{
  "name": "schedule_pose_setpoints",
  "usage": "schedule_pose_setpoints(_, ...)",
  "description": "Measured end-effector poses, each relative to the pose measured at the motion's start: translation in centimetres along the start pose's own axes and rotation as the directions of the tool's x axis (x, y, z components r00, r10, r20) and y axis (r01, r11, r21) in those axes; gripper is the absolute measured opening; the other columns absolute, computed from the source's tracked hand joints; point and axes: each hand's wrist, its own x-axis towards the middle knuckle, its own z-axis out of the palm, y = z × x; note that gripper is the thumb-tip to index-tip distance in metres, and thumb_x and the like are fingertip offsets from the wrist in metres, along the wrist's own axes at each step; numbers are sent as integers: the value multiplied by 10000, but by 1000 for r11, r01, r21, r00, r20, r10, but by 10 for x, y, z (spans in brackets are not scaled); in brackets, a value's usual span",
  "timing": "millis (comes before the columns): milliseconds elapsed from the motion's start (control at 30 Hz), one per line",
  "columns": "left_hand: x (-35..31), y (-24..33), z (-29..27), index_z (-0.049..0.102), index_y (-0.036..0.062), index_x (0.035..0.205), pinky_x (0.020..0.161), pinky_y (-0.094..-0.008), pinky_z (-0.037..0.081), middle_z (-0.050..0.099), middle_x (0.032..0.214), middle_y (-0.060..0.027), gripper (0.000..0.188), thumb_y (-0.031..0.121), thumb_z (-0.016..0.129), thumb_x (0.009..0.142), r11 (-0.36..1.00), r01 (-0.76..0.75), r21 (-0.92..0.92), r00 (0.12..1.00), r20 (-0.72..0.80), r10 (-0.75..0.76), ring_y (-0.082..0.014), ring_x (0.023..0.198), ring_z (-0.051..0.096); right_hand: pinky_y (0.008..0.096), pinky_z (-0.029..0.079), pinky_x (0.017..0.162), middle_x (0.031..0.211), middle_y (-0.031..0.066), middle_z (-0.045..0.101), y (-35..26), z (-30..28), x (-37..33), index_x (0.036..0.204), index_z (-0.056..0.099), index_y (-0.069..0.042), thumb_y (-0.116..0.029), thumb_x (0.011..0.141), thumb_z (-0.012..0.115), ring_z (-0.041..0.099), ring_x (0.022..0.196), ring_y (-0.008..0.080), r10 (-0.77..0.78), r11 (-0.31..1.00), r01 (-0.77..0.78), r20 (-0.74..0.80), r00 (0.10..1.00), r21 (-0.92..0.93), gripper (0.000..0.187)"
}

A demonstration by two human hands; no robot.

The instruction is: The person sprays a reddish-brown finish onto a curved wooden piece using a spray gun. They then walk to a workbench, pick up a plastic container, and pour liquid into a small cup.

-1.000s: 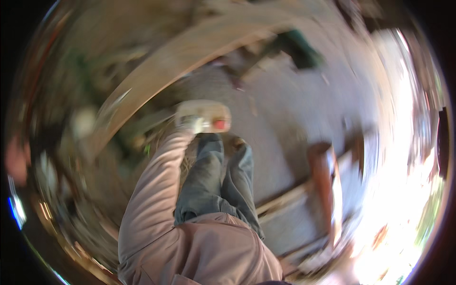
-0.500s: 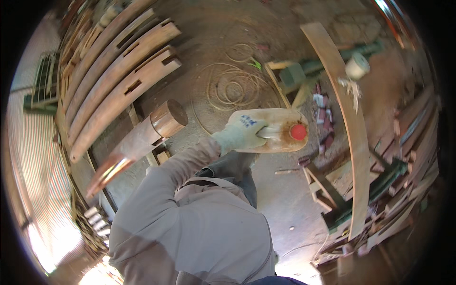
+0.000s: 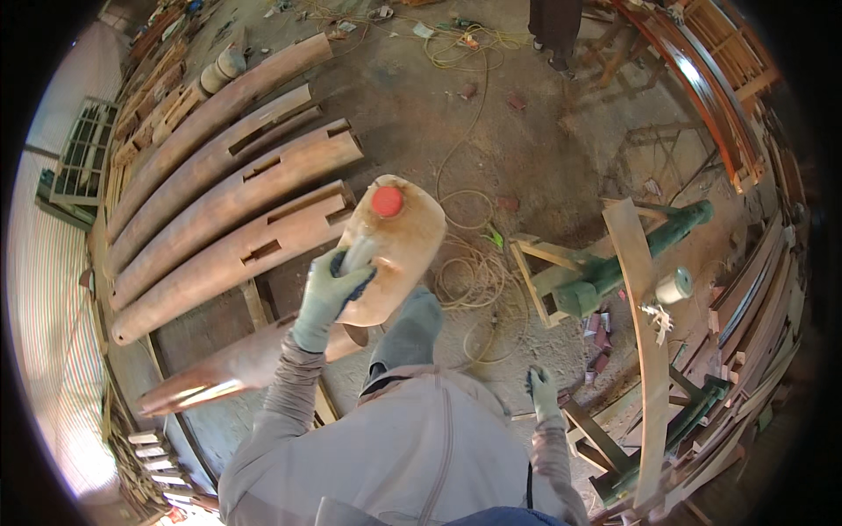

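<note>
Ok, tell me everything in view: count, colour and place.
Jug: one, tan, centre
Rounded timbers: at least five, brown, left
Plank: one, light brown, right
Beams: two, green, right
Cylinder: one, whitish, beside plank
Cord coils: at least two, yellowish, floor
Blocks: several, dark red, floor
Wood lengths: many, brown, right
Glossy timbers: several, orange, upper right
Grille: one, green, upper left
Striped sheeting: one, pale, left edge
Person: one, dark clothing, top
Left hand: one, pale glove, on jug
Right hand: one, pale glove, lower right
Jacket: one, grey, bottom
Leg: one, grey, below jug
</note>
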Motion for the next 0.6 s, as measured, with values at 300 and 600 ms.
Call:
schedule_pose_setpoints(300, 153, 30, -57, 637, -40, 957, 505, -238, 434, 609, 676, -4, 267, 154, 712, 789, 992, -21, 127, 991, -130, 38, -67, 554, 527, 372, 495, 794, 1041, 126, 627, -206, 102, 14, 1052, 651, -88, -211, 871, 619, 630, 916, 292, -485, 783, 399, -66, 872, -477, 221)
schedule_pose_setpoints(600, 292, 52, -86, 615, 21, 938, 500, -196, 440, 597, 749, 17, 171, 137, 700, 844, 978, 117, -172, 958, -239, -157, -46, 578, 526, 433, 479, 827, 1028, 144, 619, -302, 69, 142, 1050, 649, -125, -301, 838, 624, 600, 952, 350, -356, 662, 167, -110, 928, -731, 276)
